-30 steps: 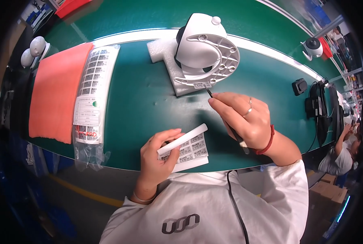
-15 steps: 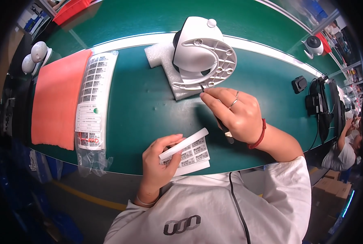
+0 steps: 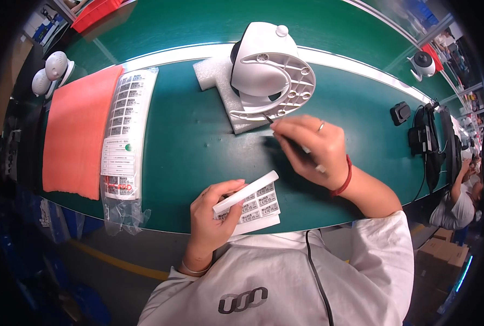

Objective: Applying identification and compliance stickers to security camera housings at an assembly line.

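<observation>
My left hand point(image 3: 216, 211) is closed on a sheet of labels point(image 3: 261, 204), white with printed grey-black labels, its upper edge curled over into a roll. My right hand point(image 3: 317, 148) grips dark, thin tweezers point(image 3: 269, 119), their tips against the lower rim of a white camera's ribbed base. That white camera point(image 3: 261, 79), rounded and with a dark front edge, lies tilted with its underside facing me. Beneath it is a white foam block point(image 3: 224, 96). Most of the tweezers are hidden by my fingers.
On the left lie an orange foam sheet point(image 3: 79, 136) and a plastic-bagged pack of labels point(image 3: 123, 130). Two white rounded devices point(image 3: 56, 66) stand beyond them. At the right are a small black block point(image 3: 399, 113), black cables point(image 3: 432, 144) and another white camera point(image 3: 422, 65). A co-worker sits far right.
My right hand has turned and shifted slightly, and the tweezers' tips have slid a little left along the base's rim. The left hand and the label sheet stay nearly still.
</observation>
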